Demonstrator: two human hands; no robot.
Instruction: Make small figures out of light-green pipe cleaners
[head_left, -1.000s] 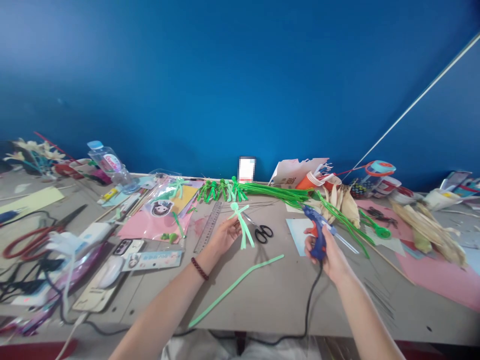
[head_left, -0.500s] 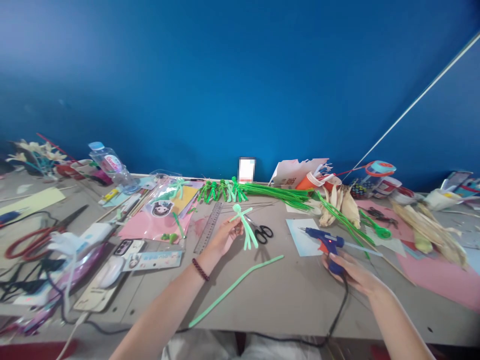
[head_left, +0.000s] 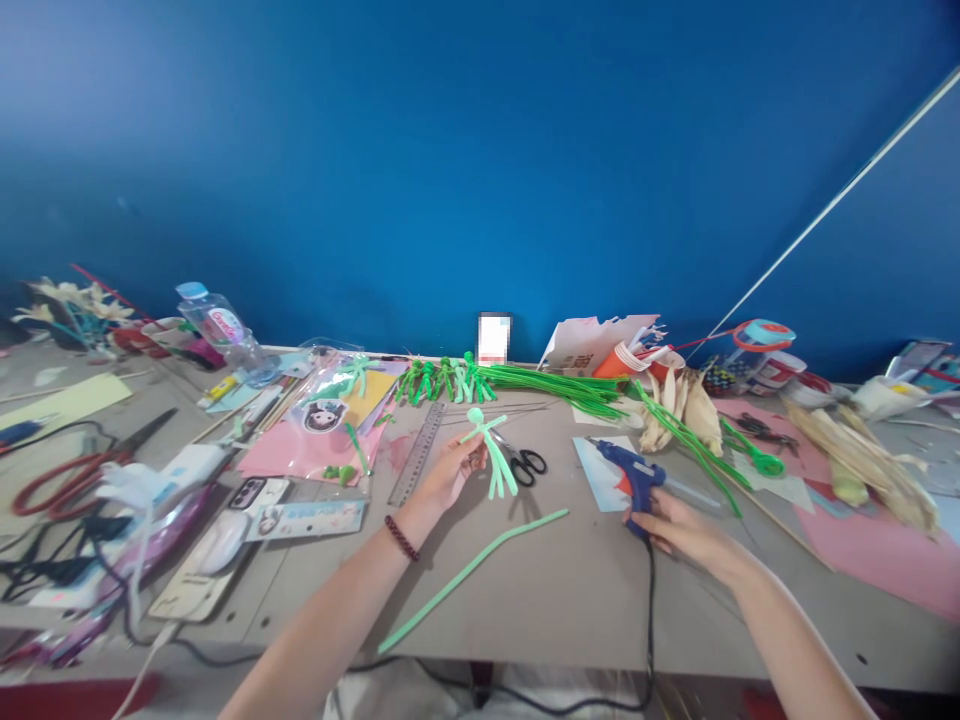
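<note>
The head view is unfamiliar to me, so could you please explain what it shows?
There is no machine here: these are a person's two bare hands, seen by a camera worn on that person's head, looking forward and down. The left hand holds a pale green figure; the right hand grips a blue glue gun by its handle. On the table lie a pale green strip, black-handled scissors, a ruler and a bundle of bright green stems.

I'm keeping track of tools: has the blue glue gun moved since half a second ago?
Yes, the blue glue gun has shifted left, judged against the light-blue paper.
</note>
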